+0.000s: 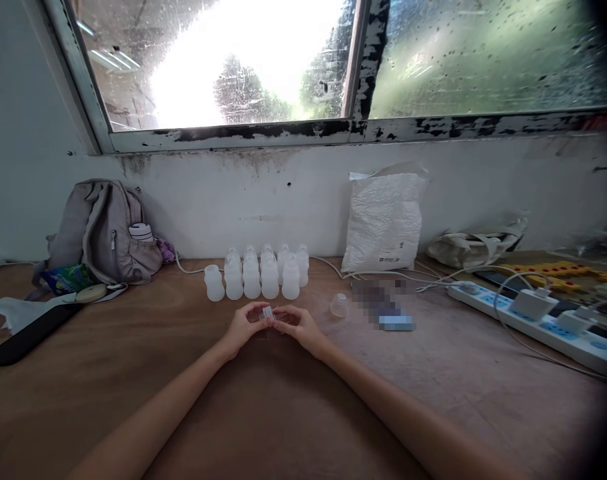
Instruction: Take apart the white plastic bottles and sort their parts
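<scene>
Both my left hand [248, 327] and my right hand [299, 327] are closed, meeting fingertip to fingertip around a small white ribbed plastic piece [268, 313]. It looks like a bottle's screw collar, though fingers cover much of it. Just beyond the hands, several frosted white baby bottles [252, 279] stand upright in rows, most with clear domed tops. The bottle at the front left [214, 283] has no dome on it. To the right of my right hand, a clear dome cap [340, 305] rests on the table.
A grey backpack [103, 233] and a black flat case [30, 335] lie left. Against the wall stands a white plastic package [384, 220]. On the right are a blurred patch with a light blue item [396, 323], a power strip [538, 327] with cables, and a cloth bag [470, 247].
</scene>
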Action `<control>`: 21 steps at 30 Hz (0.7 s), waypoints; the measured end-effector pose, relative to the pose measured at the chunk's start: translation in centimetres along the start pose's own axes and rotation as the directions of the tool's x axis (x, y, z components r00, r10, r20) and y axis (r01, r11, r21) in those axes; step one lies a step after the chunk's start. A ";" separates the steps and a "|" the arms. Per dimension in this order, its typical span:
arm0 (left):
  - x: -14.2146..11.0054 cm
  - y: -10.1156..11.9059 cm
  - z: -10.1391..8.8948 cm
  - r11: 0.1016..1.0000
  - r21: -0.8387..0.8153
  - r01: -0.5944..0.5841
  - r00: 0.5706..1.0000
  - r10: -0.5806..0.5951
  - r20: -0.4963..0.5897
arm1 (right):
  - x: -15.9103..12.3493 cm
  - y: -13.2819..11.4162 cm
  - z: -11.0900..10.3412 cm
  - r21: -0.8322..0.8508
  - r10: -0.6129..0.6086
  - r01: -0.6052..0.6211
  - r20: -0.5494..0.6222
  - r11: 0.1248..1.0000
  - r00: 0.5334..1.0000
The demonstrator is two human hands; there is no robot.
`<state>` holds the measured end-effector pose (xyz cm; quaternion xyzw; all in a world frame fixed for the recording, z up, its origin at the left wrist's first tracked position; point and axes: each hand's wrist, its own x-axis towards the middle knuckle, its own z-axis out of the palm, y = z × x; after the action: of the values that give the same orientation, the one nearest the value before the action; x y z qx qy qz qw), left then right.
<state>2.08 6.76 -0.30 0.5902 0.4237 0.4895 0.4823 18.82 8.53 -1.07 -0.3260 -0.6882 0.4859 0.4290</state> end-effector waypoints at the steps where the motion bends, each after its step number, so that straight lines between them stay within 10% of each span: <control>1: 0.0 0.0 0.0 1.000 0.002 -0.002 1.000 0.002 -0.002 | 0.0 0.0 0.1 0.009 0.004 -0.004 -0.005 1.000 1.000; 16: -0.2 0.6 0.1 0.988 -0.119 0.099 0.995 -0.097 0.027 | 0.0 -0.5 0.1 0.080 0.039 -0.041 0.017 0.996 0.999; 21: -0.1 0.0 0.1 0.998 -0.056 0.029 0.999 -0.028 0.028 | 0.2 -0.3 0.1 0.145 0.090 -0.059 -0.211 0.988 0.973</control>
<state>2.16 6.64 -0.34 0.5768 0.4115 0.4863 0.5113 18.65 8.55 -0.79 -0.3723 -0.5892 0.5097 0.5044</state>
